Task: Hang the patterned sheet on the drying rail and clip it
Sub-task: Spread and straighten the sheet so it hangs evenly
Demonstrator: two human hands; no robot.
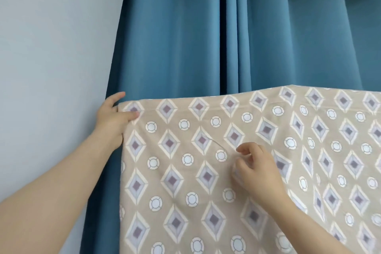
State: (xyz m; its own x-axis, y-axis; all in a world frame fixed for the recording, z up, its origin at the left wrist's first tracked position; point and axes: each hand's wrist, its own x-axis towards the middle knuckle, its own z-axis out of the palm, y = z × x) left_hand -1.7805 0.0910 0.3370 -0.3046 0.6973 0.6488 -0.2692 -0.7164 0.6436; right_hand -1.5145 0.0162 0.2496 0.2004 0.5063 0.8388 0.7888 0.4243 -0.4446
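Note:
The patterned sheet point(206, 192), beige with purple diamonds and white circles, hangs folded over a straight top edge. The rail under that fold is hidden by the cloth. My left hand point(112, 117) grips the sheet's upper left corner, thumb on the front and fingers behind. My right hand point(255, 169) hovers in front of the sheet's middle with fingers curled together as in a pinch. Something pale and translucent shows by its fingertips; I cannot tell what it is. No clip is plainly visible.
A blue curtain point(206, 37) hangs in folds right behind the sheet. A pale wall point(51, 47) fills the left side. The sheet runs out of view to the right and below.

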